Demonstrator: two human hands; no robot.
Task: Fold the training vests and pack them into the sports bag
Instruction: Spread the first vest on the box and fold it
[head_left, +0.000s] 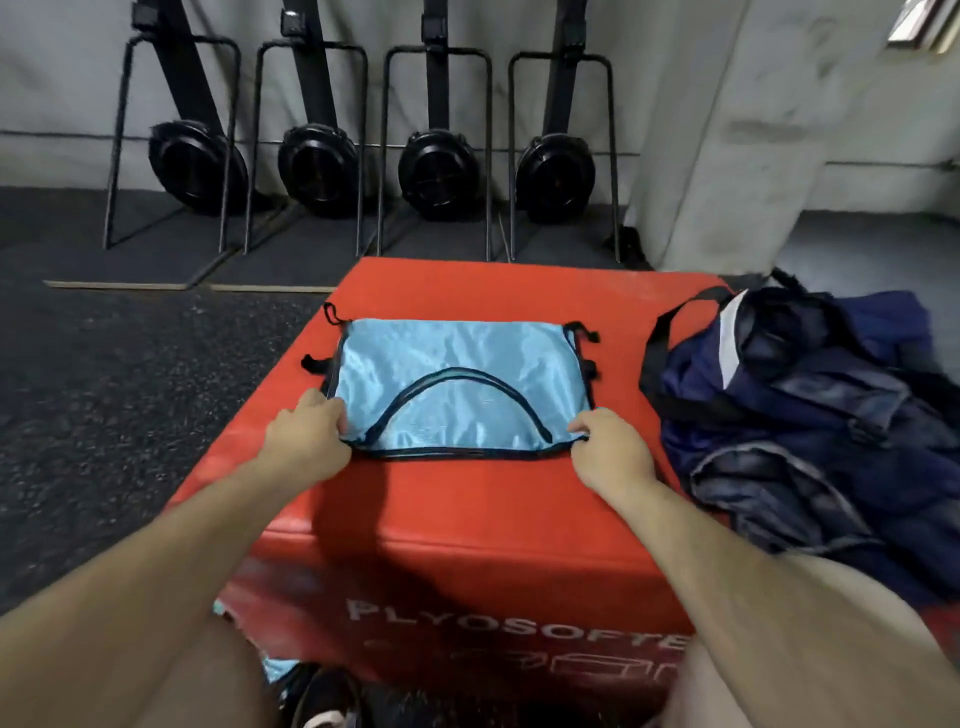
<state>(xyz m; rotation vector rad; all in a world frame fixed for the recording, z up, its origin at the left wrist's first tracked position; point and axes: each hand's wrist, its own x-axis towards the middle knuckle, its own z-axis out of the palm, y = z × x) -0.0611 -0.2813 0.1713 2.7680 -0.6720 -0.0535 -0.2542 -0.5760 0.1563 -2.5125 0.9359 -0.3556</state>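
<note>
On a red plyo box, left hand and right hand pinched the blue vest corners; the slick fabric between them could slip unfolded.

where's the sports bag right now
In the head view the navy sports bag lies on the right, at the right edge of the red box, just right of the blue vest, near the right hand.

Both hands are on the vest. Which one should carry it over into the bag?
Right, probably. The right hand pinches the vest at the near corner closest to the bag. The left hand grips the opposite corner and would have to cross over.
</note>
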